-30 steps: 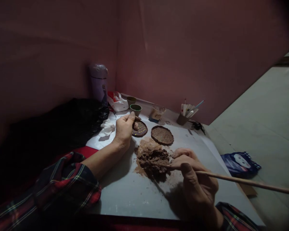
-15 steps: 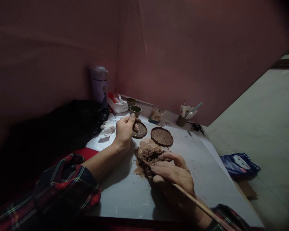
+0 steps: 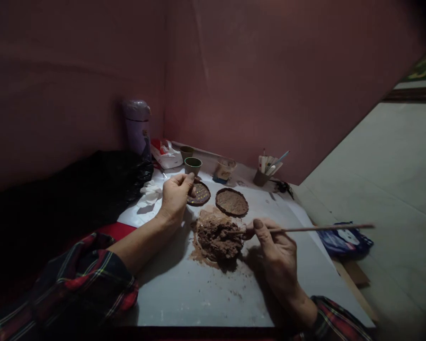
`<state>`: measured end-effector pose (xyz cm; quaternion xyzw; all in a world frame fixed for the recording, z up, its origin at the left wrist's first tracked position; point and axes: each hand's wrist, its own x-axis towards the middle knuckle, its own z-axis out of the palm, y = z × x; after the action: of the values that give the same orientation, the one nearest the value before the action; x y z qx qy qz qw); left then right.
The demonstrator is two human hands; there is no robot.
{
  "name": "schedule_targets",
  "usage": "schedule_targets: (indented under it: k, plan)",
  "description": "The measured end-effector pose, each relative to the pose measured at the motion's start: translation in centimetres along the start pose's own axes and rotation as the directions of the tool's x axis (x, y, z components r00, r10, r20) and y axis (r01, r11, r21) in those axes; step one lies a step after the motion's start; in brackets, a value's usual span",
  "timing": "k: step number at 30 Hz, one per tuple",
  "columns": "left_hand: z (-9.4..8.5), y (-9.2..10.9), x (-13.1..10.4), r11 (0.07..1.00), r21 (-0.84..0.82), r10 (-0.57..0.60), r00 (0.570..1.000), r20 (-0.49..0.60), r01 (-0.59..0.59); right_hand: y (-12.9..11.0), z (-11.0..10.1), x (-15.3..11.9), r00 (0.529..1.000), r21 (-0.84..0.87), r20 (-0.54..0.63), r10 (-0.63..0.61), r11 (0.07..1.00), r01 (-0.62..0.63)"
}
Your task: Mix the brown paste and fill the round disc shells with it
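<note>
The crumbly dark brown mound of clay-like material (image 3: 218, 239) sits at the centre of the white sheet-covered surface (image 3: 184, 300), with a wet brown smear around it. The right grip (image 3: 279, 248), at about three o'clock from the mound, is closed round the long thin wooden stick (image 3: 323, 229), whose tip meets the mound and whose tail points to three o'clock. Held so near its working end, the stick should steer well; a low angle and short, light strokes would likely lift small amounts without scattering crumbs towards six o'clock, where specks already lie. The long tail probably needs free room on the right. The left grip (image 3: 175, 196), between ten and eleven o'clock, is pinched narrow; whether it holds something cannot be told. It hangs beside the dark round disc with yellow dots (image 3: 200, 193), at eleven, and its wrist is best kept off that rim. The plain brown round disc with a raised edge (image 3: 232, 202), between twelve and one, lies close enough that wide strokes could knock it.
</note>
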<state>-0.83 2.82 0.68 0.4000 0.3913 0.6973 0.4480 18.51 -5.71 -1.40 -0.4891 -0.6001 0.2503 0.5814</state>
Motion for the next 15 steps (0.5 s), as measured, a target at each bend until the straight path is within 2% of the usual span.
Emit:
schedule_targets:
  k: [1, 3, 5, 8, 11, 13, 15]
  plan:
    - [0.1, 0.0, -0.1, 1.0, 0.006, -0.007, 1.0, 0.006, 0.007, 0.2, 0.1, 0.2, 0.992, 0.063, -0.03, 0.125, 0.99, -0.123]
    - [0.2, 0.0, -0.2, 1.0, 0.018, -0.025, 0.999, 0.027, 0.025, 0.5, 0.2, 0.7, 0.939, 0.199, -0.026, 0.343, 0.922, -0.331]
    - [0.3, 0.1, -0.4, 0.999, 0.029, -0.045, 0.997, 0.065, 0.043, 0.9, 0.2, 1.0, 0.892, 0.299, 0.026, 0.451, 0.848, -0.437]
    - [0.3, 0.0, -0.5, 0.996, 0.021, -0.085, 0.986, 0.141, 0.082, 1.6, 0.2, 1.1, 0.889, 0.278, 0.047, 0.454, 0.849, -0.449]
    - [0.2, -0.2, -0.6, 0.991, -0.011, -0.128, 0.973, 0.194, 0.132, 2.1, -0.3, 0.9, 0.927, 0.03, 0.019, 0.374, 0.927, -0.374]
    - [0.1, -0.3, -0.6, 0.988, -0.019, -0.145, 0.965, 0.217, 0.153, 2.2, -0.9, 0.7, 0.945, -0.131, 0.039, 0.324, 0.939, -0.317]
    - [0.0, -0.3, -0.6, 0.988, 0.0, -0.148, 0.958, 0.247, 0.153, 2.1, -1.4, 0.5, 0.958, -0.219, 0.03, 0.284, 0.938, -0.271]
